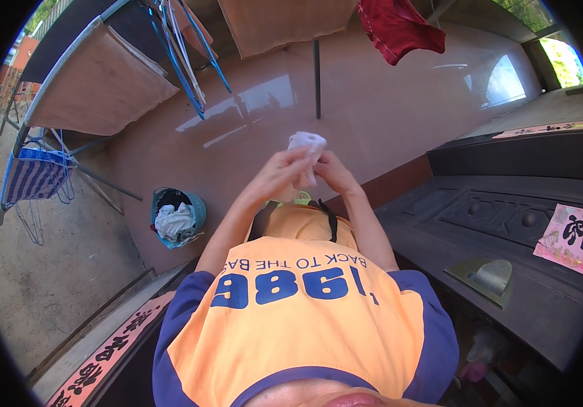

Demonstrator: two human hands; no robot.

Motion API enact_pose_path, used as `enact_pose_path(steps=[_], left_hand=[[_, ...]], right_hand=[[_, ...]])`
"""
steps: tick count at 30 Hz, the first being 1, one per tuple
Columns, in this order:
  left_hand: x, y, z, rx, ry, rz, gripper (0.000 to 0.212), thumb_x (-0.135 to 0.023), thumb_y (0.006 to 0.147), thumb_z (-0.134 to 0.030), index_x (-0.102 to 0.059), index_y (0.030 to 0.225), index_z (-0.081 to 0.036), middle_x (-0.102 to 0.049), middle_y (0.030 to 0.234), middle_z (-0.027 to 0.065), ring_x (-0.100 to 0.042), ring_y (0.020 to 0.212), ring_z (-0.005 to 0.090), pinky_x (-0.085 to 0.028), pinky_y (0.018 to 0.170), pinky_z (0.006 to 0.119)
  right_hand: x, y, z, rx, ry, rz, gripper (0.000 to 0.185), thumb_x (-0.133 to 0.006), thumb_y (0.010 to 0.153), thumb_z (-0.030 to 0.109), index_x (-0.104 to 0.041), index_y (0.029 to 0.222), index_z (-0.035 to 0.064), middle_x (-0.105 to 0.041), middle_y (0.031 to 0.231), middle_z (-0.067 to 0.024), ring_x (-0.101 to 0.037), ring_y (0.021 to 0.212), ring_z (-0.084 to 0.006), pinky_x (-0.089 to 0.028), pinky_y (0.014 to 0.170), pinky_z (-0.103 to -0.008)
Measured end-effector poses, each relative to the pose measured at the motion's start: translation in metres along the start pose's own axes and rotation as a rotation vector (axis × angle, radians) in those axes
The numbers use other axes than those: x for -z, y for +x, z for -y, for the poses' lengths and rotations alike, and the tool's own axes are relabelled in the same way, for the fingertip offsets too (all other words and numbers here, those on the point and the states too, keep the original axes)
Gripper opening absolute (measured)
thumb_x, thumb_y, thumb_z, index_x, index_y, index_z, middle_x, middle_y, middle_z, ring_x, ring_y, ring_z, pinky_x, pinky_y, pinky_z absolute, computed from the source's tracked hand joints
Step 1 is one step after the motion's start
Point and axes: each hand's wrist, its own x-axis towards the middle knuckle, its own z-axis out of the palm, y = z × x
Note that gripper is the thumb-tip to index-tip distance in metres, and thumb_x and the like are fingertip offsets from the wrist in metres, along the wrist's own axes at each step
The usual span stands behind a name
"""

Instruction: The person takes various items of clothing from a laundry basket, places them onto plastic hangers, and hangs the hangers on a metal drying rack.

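Note:
A small white cloth [307, 142], crumpled or folded, is held up in front of my body. My left hand [283, 170] grips it from the left, its fingers lying across the fabric and hiding part of it. On the other side, the fingers of my right hand [336, 173] pinch the cloth's right edge. To the left, a blue-green basket [200, 206] stands on the tiled floor. Pale crumpled laundry [175, 222] and some darker fabric lie inside it.
A drying rack on the left carries a beige towel [103, 84], several hangers [197, 61] and a blue-striped cloth [37, 175]. A beige cloth [289, 23] and red garment [400, 30] hang ahead. A dark panelled door [454, 224] stands right; a metal post [317, 79] rises ahead.

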Motion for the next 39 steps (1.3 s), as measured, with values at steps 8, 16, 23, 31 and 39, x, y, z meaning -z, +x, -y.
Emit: enact_pose_path(steps=[8, 16, 23, 31, 39], left_hand=[[-0.007, -0.039, 0.010, 0.005, -0.014, 0.072, 0.035, -0.055, 0.100, -0.023, -0.060, 0.130, -0.006, -0.063, 0.091, 0.0016, -0.057, 0.074, 0.0077, -0.049, 0.061, 0.023], [0.095, -0.053, 0.017, -0.135, 0.429, -0.795, 0.023, -0.060, 0.093, -0.018, -0.071, 0.105, -0.003, -0.071, 0.082, 0.0077, -0.066, 0.069, 0.0147, -0.050, 0.061, 0.027], [0.113, -0.050, 0.014, 0.000, 0.639, -0.860, 0.025, -0.061, 0.083, -0.015, -0.073, 0.103, -0.005, -0.071, 0.085, 0.0112, -0.068, 0.077, 0.0213, -0.051, 0.072, 0.031], [0.109, -0.029, 0.004, -0.213, 0.231, -0.231, 0.046, -0.049, 0.069, 0.002, -0.075, 0.106, -0.007, -0.057, 0.127, 0.0085, -0.056, 0.108, 0.0230, -0.047, 0.087, 0.030], [0.081, -0.020, -0.006, 0.111, 0.474, -0.003, 0.036, -0.055, 0.075, -0.003, -0.076, 0.103, -0.009, -0.071, 0.094, 0.0127, -0.065, 0.084, 0.0229, -0.052, 0.077, 0.033]], right_hand=[[-0.028, 0.047, -0.006, -0.115, -0.815, 0.014, 0.049, -0.060, 0.087, 0.024, -0.053, 0.129, 0.0004, -0.057, 0.129, -0.0201, -0.053, 0.122, -0.0325, -0.042, 0.103, -0.0376], [-0.001, 0.007, 0.032, -0.072, -0.847, 0.158, 0.034, -0.049, 0.098, 0.027, -0.060, 0.117, 0.0013, -0.064, 0.114, -0.0202, -0.061, 0.104, -0.0375, -0.050, 0.088, -0.0436], [0.027, -0.014, 0.075, 0.469, -1.132, 0.272, 0.015, -0.062, 0.091, 0.019, -0.059, 0.095, 0.0044, -0.062, 0.095, -0.0126, -0.064, 0.090, -0.0325, -0.053, 0.082, -0.0402], [0.072, 0.005, 0.085, 0.263, -1.169, 0.110, 0.021, -0.068, 0.084, 0.021, -0.066, 0.097, 0.0045, -0.062, 0.100, -0.0096, -0.062, 0.093, -0.0315, -0.051, 0.083, -0.0402], [0.049, -0.004, 0.090, 0.355, -1.352, 0.218, 0.011, -0.061, 0.087, 0.023, -0.070, 0.092, 0.0196, -0.066, 0.090, -0.0061, -0.063, 0.094, -0.0223, -0.046, 0.084, -0.0408]])
